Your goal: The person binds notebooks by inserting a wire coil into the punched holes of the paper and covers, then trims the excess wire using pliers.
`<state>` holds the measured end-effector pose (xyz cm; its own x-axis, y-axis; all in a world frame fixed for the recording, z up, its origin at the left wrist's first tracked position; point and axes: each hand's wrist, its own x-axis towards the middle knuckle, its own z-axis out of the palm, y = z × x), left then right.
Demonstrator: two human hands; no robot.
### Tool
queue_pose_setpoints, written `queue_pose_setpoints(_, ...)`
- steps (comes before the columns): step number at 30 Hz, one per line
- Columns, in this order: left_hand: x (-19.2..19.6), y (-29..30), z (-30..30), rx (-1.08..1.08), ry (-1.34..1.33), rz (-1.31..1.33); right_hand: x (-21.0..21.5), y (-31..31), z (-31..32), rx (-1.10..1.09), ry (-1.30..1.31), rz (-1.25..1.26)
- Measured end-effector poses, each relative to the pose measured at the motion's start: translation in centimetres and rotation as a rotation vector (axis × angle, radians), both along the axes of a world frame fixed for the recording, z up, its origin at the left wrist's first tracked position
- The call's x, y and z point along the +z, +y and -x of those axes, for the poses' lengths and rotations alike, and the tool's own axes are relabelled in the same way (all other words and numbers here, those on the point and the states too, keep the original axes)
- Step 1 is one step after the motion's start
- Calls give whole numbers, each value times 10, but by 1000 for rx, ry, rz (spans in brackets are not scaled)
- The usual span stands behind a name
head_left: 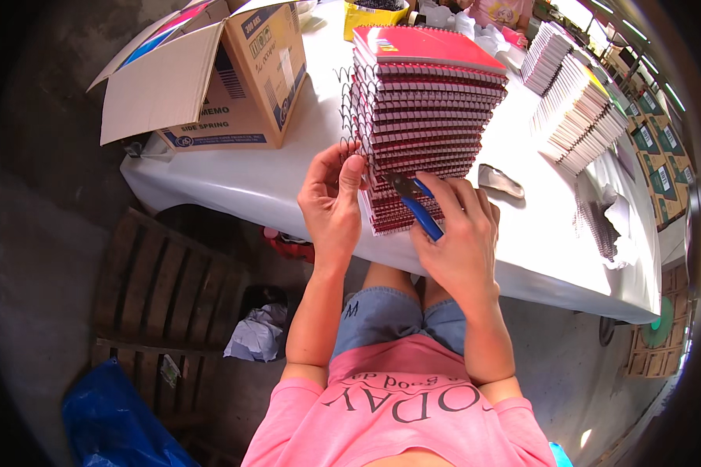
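Setting: workshop floor of bare concrete, seen from above; a desk (234, 183) under a white cover carried the work, with a wooden pallet (163, 296) and a blue bag (117, 424) on the floor to the person's left.
Stack: tall pile of red spiral-bound notebooks (428, 117) stood at the desk's near edge, directly before the person, spines to the left with wire coils (352, 101) sticking out past the covers.
Left hand: left hand (331, 198) pinched a coil end at the stack's lower left, thumb and fingers closed on the wire.
Right hand: right hand (459, 226) wrapped shut around blue-handled pliers (419, 204), nose pointing toward the same spine edge, hand resting against the stack's front.
Handling, judged: a single notebook likely light and bendy; the pile together heavy and prone to lean or slide, since the covers looked smooth. Wire thin, springy, easily kinked, with sharp cut ends; best held close to the end being worked, the stack steadied from the side rather than by the coils.
Nearby: open cardboard box (226, 78) at far left of the desk; two paler notebook stacks (572, 109) far right; loose wire coil (592, 222) near the right edge; yellow bin (374, 14) at the back.
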<state>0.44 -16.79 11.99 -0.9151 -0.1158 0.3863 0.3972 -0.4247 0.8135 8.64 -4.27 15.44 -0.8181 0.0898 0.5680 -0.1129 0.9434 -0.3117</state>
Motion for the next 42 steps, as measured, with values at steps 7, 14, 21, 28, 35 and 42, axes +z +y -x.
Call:
queue_pose_setpoints(7, -5, 0, 2, 4, 14, 9, -7, -6, 12, 23, 30, 73)
queue_pose_setpoints(14, -6, 2, 4, -18, 28, -25, -18, 4, 17, 63, -5, 178)
queue_pose_setpoints(21, -6, -4, 3, -51, 9, -43, 2, 4, 6, -3, 59, -38)
queue_pose_setpoints(28, -4, -5, 1, -46, 27, -18, 6, -8, 9, -92, 39, -96)
queue_pose_setpoints(35, -6, -6, 2, -54, 25, -48, 10, -7, 6, -107, -1, -84)
queue_pose_setpoints(42, -9, -8, 4, -78, 41, -36, 7, -12, 14, -42, -11, -43)
